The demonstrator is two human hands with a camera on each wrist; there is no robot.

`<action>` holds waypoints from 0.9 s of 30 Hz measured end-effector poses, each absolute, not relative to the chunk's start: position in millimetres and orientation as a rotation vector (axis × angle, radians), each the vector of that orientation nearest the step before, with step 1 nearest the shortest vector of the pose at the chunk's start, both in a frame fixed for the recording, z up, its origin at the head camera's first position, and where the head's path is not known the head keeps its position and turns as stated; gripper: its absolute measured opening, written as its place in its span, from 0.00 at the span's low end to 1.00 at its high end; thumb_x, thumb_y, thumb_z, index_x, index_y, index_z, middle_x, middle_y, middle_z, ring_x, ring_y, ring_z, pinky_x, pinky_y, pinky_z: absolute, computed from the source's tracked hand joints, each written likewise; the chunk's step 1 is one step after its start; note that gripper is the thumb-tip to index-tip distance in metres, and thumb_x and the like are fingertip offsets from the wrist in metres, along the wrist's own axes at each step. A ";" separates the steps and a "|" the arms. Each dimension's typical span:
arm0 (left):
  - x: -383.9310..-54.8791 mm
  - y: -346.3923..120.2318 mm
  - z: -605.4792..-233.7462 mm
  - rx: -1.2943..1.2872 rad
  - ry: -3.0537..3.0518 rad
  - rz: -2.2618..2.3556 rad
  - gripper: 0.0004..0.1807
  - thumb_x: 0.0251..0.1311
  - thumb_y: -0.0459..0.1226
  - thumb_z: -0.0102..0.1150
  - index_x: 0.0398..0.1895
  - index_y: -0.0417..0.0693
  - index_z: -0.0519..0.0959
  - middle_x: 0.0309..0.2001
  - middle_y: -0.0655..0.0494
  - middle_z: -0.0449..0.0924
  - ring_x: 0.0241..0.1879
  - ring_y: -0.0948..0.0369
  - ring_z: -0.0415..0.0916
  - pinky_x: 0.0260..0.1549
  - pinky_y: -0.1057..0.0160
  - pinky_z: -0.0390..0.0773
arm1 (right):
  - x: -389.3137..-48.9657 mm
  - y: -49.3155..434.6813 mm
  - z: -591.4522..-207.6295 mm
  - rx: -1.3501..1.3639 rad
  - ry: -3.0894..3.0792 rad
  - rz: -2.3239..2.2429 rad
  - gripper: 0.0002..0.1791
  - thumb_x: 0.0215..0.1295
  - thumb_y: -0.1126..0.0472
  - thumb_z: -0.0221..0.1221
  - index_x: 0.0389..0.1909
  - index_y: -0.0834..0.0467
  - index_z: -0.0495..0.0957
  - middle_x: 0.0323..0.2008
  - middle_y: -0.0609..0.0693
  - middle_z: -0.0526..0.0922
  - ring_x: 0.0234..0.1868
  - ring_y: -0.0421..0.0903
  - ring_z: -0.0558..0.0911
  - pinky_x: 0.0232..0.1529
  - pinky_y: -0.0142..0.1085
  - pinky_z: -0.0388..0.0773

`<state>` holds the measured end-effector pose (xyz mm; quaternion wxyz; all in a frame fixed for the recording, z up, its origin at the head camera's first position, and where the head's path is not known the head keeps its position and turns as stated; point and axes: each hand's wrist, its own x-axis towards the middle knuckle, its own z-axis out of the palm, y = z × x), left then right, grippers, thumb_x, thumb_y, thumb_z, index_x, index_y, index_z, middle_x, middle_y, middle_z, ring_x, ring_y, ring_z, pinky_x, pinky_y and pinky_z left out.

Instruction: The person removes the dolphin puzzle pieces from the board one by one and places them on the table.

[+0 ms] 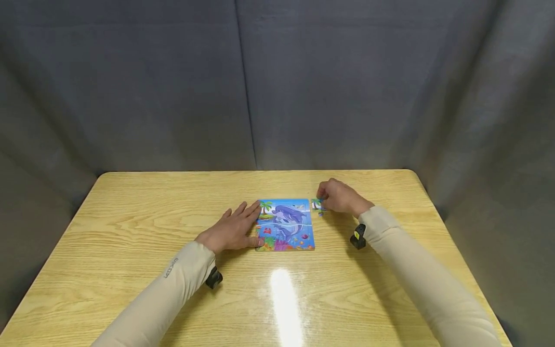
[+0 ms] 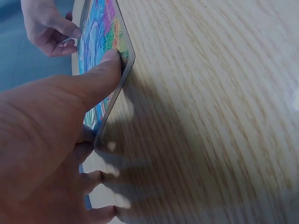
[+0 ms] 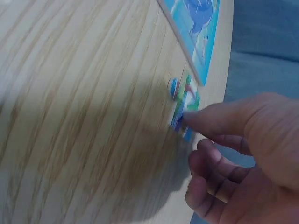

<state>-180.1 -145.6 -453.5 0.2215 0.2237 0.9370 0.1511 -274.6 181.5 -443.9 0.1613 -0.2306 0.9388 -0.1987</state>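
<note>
A square jigsaw puzzle with a dolphin, sea plants and a palm tree lies on the table. My left hand rests along its left edge, fingers stretched out and thumb on the near left corner. In the left wrist view that thumb presses over the puzzle's rim. Just right of the puzzle's far corner, my right hand pinches a small puzzle piece printed with a palm tree. The right wrist view has the piece tilted at the thumb tip, partly hidden by it.
The wooden table has rounded far corners, and a grey curtain hangs behind it and along both sides. A bright light reflection streaks the tabletop in front of the puzzle. Dark wrist cameras are strapped below both sleeves.
</note>
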 end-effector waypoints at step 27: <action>-175.0 -140.6 -453.4 0.624 2.611 0.417 0.52 0.75 0.59 0.59 0.88 0.43 0.46 0.90 0.49 0.36 0.88 0.38 0.37 0.82 0.27 0.44 | -247.4 107.6 -441.9 -0.946 2.665 -0.280 0.19 0.75 0.56 0.67 0.60 0.60 0.83 0.50 0.55 0.81 0.39 0.45 0.77 0.44 0.41 0.81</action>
